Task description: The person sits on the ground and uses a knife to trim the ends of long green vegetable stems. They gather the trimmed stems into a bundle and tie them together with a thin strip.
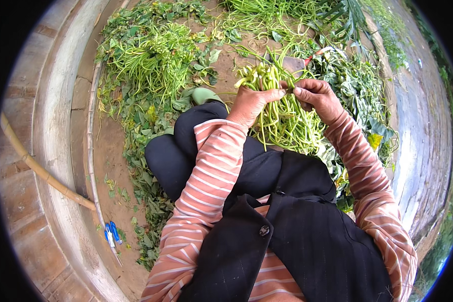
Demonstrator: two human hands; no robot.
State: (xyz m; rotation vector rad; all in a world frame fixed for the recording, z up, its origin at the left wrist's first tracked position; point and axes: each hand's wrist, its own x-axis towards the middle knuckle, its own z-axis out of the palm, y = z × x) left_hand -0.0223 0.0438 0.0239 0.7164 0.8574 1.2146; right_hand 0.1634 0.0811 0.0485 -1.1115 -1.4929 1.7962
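My left hand [252, 102] is wrapped around a bundle of long green leaf stems [265, 75], held upright over my lap with the pale cut ends at the top. The lower part of the bundle hangs loose in curling strands. On its right side, my right hand [319, 97] pinches a thin green strand between thumb and fingers. Its fingertips nearly meet those of the left hand. Just beyond the hands lies a broad dark blade [293, 64] with a red part [308, 60] at one end, partly hidden by the stems.
A heap of trimmed stems [162, 56] lies at the upper left and more stems [271, 19] lie at the top. Plucked leaves [343, 87] are piled on the right. A bamboo pole [45, 177], thin stick [91, 151] and blue-and-white item [112, 234] are at left.
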